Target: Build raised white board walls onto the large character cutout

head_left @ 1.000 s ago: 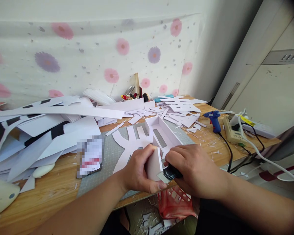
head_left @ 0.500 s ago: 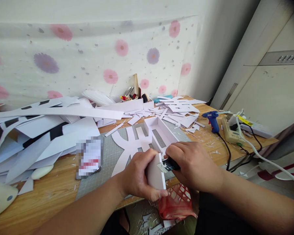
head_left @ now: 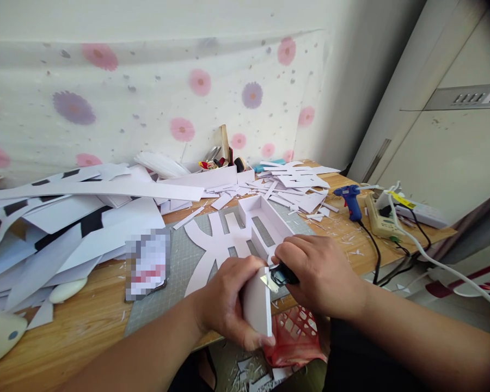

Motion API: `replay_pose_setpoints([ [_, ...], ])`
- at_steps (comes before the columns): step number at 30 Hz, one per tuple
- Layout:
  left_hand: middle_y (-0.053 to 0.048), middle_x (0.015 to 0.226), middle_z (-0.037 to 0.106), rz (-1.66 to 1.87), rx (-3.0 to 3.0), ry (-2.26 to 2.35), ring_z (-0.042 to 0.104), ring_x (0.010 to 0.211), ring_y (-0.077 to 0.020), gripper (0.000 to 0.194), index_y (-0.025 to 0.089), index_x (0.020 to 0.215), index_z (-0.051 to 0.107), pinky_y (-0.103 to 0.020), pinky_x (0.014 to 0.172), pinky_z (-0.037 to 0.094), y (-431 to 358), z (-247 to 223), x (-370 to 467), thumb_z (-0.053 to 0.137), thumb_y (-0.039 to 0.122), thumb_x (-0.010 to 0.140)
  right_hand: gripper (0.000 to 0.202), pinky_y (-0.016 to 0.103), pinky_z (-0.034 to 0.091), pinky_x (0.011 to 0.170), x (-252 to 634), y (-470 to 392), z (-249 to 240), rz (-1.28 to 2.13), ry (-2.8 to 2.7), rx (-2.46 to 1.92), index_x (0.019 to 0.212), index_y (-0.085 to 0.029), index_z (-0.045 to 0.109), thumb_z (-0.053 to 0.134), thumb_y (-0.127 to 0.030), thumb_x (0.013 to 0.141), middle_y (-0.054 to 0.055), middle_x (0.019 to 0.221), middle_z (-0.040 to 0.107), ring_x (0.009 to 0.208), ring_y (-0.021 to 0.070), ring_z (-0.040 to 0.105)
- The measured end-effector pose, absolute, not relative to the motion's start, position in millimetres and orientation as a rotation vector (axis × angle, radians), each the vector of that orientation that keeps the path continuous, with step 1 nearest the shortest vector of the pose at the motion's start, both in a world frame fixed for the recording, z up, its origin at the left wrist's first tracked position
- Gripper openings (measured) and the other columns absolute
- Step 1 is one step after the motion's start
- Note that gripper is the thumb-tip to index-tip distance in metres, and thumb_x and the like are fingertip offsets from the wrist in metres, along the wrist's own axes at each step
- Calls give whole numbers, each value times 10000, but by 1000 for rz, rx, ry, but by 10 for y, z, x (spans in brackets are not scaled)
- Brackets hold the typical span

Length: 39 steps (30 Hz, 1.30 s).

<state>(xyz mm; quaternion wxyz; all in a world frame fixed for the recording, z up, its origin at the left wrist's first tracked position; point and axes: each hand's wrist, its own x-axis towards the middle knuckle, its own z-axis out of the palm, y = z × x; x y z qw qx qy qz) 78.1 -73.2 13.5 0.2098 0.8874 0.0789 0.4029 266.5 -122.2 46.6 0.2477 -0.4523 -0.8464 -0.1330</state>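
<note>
My left hand [head_left: 232,305] grips a small white foam board piece [head_left: 258,305] upright by its top and bottom edges, over the table's front edge. In my right hand [head_left: 316,272] is a black-handled cutter [head_left: 285,274], its metal blade against the board's right edge near the top. Just beyond my hands, a white cut-out shape with curved arms [head_left: 216,239] lies on the grey cutting mat [head_left: 155,310]. An open white box-like frame [head_left: 275,218] stands on its right part.
White sheets [head_left: 118,228] pile up at the left, beside a blurred phone-like object [head_left: 147,267]. Scraps [head_left: 298,182] lie at the back. A blue glue gun [head_left: 351,201] and power strip [head_left: 384,218] sit right. A red basket [head_left: 296,337] is below the edge.
The board piece in my left hand has tilted a little, and its lower end sits slightly lower. The cutter's blade has turned slightly at the board's edge. The view has shifted slightly.
</note>
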Motion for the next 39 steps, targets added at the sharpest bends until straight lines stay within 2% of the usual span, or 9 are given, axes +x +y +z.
replay_pose_setpoints([
  [7, 28, 627, 482, 1159, 2512, 178, 423, 503, -111, 564, 198, 929, 459, -236, 469, 346, -710, 146, 772, 507, 707, 692, 121, 299, 258, 504, 2672, -1233, 446, -422, -2301, -1214, 720, -160, 577, 478, -125, 660, 26, 636, 596, 564, 164, 508],
  [16, 34, 624, 511, 1181, 2531, 87, 472, 513, -122, 557, 218, 958, 465, -240, 501, 372, -719, 141, 765, 574, 673, 656, 87, 291, 289, 517, 2729, -1204, 463, -477, -2240, -1258, 712, -164, 569, 484, -151, 723, 36, 631, 598, 566, 166, 508],
  [19, 4, 698, 582, 1164, 2617, 205, 537, 565, -142, 563, 215, 977, 466, -252, 543, 410, -717, 125, 764, 625, 627, 629, 85, 278, 346, 552, 2781, -1195, 489, -235, -2166, -1266, 761, -156, 572, 489, -169, 755, 41, 662, 609, 604, 163, 533],
  [23, -11, 750, 620, 1157, 2708, 632, 586, 625, -172, 531, 208, 993, 480, -267, 577, 439, -688, 110, 769, 694, 507, 610, 112, 229, 385, 566, 2761, -1204, 540, 352, -2055, -1222, 802, -161, 561, 503, -247, 844, 3, 680, 578, 607, 113, 510],
  [25, -7, 743, 614, 1159, 2689, 864, 590, 636, -176, 488, 204, 992, 489, -271, 580, 444, -677, 117, 777, 679, 492, 647, 136, 211, 380, 549, 2722, -1206, 556, 565, -2062, -1186, 788, -161, 562, 562, -292, 826, -17, 670, 548, 594, 97, 479],
  [28, -16, 771, 619, 1177, 2624, 1002, 588, 656, -179, 524, 194, 1006, 493, -281, 600, 453, -674, 143, 776, 690, 527, 652, 117, 192, 362, 527, 2682, -1187, 557, 673, -2079, -1180, 755, -161, 557, 624, -256, 774, -45, 634, 505, 572, 79, 434],
  [30, -22, 796, 623, 1155, 2542, 940, 575, 660, -173, 568, 186, 1030, 498, -282, 613, 456, -672, 162, 759, 706, 544, 641, 95, 190, 356, 522, 2695, -1155, 556, 636, -2067, -1221, 737, -160, 559, 600, -228, 790, -46, 620, 497, 566, 78, 423],
  [35, -56, 814, 617, 924, 1949, 591, 572, 700, -158, 371, 152, 997, 574, -263, 617, 460, -618, 180, 715, 450, 483, 882, 78, 209, 403, 571, 2847, -1063, 608, 488, -2001, -1289, 792, -168, 604, 574, -233, 822, -4, 692, 603, 638, 109, 515],
  [39, -120, 1008, 641, 639, 1512, 365, 619, 895, -237, 489, 156, 1060, 574, -371, 802, 478, -578, 183, 752, 568, 564, 791, 72, 227, 446, 629, 2918, -1035, 642, 482, -2021, -1163, 824, -169, 614, 574, -228, 834, 17, 743, 645, 682, 121, 570],
])
